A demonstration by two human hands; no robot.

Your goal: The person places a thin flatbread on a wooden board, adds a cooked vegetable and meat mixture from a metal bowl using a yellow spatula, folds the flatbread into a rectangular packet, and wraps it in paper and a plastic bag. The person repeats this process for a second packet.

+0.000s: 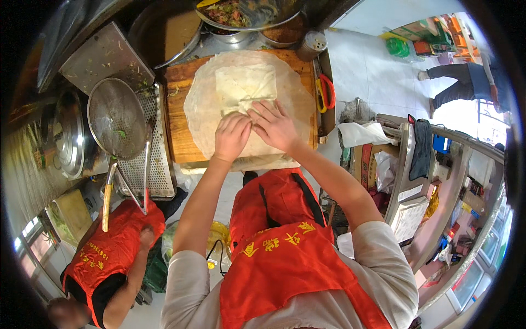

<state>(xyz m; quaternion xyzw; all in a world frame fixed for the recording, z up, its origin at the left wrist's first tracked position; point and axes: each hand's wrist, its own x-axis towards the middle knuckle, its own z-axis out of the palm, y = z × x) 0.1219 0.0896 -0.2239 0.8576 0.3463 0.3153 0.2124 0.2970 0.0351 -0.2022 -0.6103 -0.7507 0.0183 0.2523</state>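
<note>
A large, thin round sheet of dough (201,119) lies over a wooden board (181,142). On its upper middle rests a folded, squarish piece of pale dough (246,82). My left hand (233,135) is at the lower edge of the folded piece, fingertips bent down onto it. Beside it, almost touching, my right hand (273,125) presses its fingers on the same edge, thumb towards the left hand. Both hands seem to pinch the dough, but the fingertips partly hide the edge, so a firm grip cannot be made out.
Bowls of filling (226,14) and a shaker (314,43) stand behind the board. Scissors with red and yellow handles (326,93) hang at its right. A round strainer (117,119) lies over a perforated metal tray (152,172) at left. A co-worker (111,251) in a red apron is at lower left.
</note>
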